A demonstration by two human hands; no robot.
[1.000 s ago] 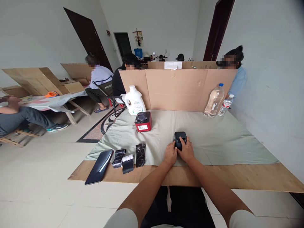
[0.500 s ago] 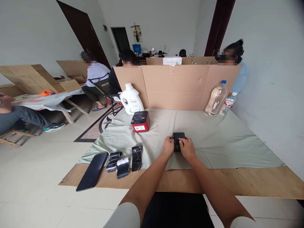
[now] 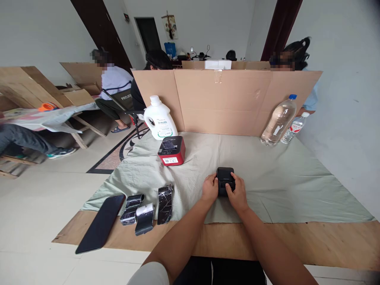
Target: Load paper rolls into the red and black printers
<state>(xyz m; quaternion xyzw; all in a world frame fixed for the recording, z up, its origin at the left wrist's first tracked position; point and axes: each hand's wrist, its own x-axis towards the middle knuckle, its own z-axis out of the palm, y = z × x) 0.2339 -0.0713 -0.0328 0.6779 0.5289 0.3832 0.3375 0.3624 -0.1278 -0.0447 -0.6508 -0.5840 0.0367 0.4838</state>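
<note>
A small black box-shaped device (image 3: 225,174) rests on the cloth in front of me; it has a smooth upper panel with a seam below it. My left hand (image 3: 210,187) is closed against its left side. Around the right side curl the fingers of my right hand (image 3: 237,192), with the thumb pressed on the lower part of the top. Part of the lower half is covered by my fingers. To the left lie several loose dark marbled rolls (image 3: 165,204), one with a white core side showing (image 3: 145,219).
A dark flat phone-like slab (image 3: 101,224) lies at the table's left edge. Behind stand a red-and-black box (image 3: 172,152), a white jug (image 3: 161,120) and two clear bottles (image 3: 279,120). A cardboard screen (image 3: 219,103) closes the far side; other people sit beyond it and at left.
The view has tilted down and come a little closer. The device's upper panel, dark and recessed before, now looks flat and level. My right thumb has shifted lower on the top.
</note>
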